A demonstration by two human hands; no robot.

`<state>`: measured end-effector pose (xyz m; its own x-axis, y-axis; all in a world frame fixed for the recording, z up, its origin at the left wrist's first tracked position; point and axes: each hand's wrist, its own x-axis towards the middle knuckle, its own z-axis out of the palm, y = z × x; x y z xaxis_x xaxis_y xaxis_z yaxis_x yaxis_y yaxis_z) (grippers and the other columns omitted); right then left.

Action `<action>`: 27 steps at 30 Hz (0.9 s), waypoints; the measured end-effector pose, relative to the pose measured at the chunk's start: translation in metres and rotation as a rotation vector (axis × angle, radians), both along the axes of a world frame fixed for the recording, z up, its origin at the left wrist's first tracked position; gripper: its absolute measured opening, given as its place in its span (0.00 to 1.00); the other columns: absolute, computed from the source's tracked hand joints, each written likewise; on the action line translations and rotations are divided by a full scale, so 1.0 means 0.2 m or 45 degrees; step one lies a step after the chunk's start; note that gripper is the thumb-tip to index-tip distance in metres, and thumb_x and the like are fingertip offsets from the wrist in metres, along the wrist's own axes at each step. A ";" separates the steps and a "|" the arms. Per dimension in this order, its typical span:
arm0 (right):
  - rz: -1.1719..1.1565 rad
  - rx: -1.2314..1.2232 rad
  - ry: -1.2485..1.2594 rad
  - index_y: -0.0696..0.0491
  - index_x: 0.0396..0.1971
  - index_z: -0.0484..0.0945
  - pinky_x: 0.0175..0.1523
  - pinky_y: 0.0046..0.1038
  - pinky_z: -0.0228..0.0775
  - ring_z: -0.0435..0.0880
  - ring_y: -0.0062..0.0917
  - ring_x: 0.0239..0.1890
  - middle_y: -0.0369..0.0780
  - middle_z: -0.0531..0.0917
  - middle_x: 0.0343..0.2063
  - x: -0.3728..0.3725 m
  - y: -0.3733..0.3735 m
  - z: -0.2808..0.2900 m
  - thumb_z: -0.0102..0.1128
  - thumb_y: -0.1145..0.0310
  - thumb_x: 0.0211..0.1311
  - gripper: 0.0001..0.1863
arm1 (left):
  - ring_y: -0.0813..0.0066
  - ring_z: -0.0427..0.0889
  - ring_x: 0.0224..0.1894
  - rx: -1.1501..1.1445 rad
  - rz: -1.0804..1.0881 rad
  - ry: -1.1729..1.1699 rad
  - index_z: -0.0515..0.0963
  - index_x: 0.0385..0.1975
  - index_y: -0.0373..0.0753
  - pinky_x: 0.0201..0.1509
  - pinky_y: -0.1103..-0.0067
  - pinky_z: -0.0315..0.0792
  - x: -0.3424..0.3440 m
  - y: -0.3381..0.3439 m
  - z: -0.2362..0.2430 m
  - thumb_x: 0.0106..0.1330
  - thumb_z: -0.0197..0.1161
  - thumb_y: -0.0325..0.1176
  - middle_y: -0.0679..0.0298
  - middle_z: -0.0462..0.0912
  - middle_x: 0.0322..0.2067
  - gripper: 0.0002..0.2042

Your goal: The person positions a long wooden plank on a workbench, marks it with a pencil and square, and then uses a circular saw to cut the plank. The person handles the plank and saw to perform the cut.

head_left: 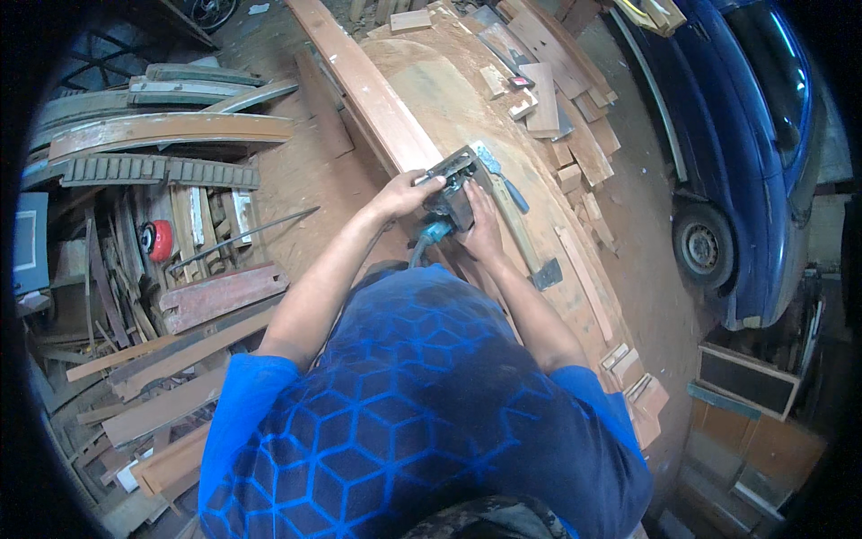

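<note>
My left hand [400, 193] grips the upper left of a power tool [449, 184] with a dark metal body and a teal part at its lower end, where a cord runs toward me. My right hand [480, 225] holds its right side, fingers pressed along it. The tool is tilted, showing metal parts inside an opening. It is at the near end of a long pale board [359, 90]. Just right of it, a blue-handled tool [509, 189] and a hatchet with a wooden handle [546, 271] lie on the dusty workbench [422, 81].
Offcuts [588, 135] cover the bench's right part. Timber piles [171, 126] and a red wheel [158, 241] lie to the left, with a metal rod [247, 238]. A blue car [750, 242] stands to the right, with framed panels [745, 382] behind it at lower right.
</note>
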<state>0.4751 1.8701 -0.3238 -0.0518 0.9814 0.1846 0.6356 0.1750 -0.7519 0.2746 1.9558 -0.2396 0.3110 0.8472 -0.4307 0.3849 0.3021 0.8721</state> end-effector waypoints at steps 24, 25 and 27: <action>-0.032 -0.039 -0.008 0.54 0.72 0.57 0.78 0.47 0.50 0.58 0.51 0.74 0.52 0.62 0.72 -0.01 -0.02 0.01 0.80 0.74 0.37 0.57 | 0.69 0.87 0.26 -0.766 0.170 -0.240 0.79 0.36 0.35 0.26 0.74 0.84 -0.16 -0.12 0.20 0.75 0.54 0.56 0.66 0.83 0.24 0.25; -0.032 -0.035 -0.003 0.55 0.72 0.57 0.78 0.46 0.50 0.58 0.51 0.74 0.52 0.61 0.72 -0.02 -0.02 0.01 0.80 0.74 0.37 0.58 | 0.70 0.86 0.24 -0.842 0.217 -0.411 0.78 0.37 0.34 0.27 0.75 0.85 -0.19 -0.12 0.10 0.73 0.57 0.57 0.66 0.83 0.25 0.25; -0.038 -0.025 -0.036 0.55 0.73 0.57 0.77 0.44 0.53 0.61 0.51 0.72 0.53 0.63 0.70 -0.02 -0.02 0.02 0.77 0.73 0.39 0.56 | 0.74 0.86 0.24 -0.902 0.250 -0.537 0.78 0.32 0.35 0.26 0.79 0.84 -0.18 -0.10 0.08 0.71 0.60 0.57 0.68 0.82 0.23 0.25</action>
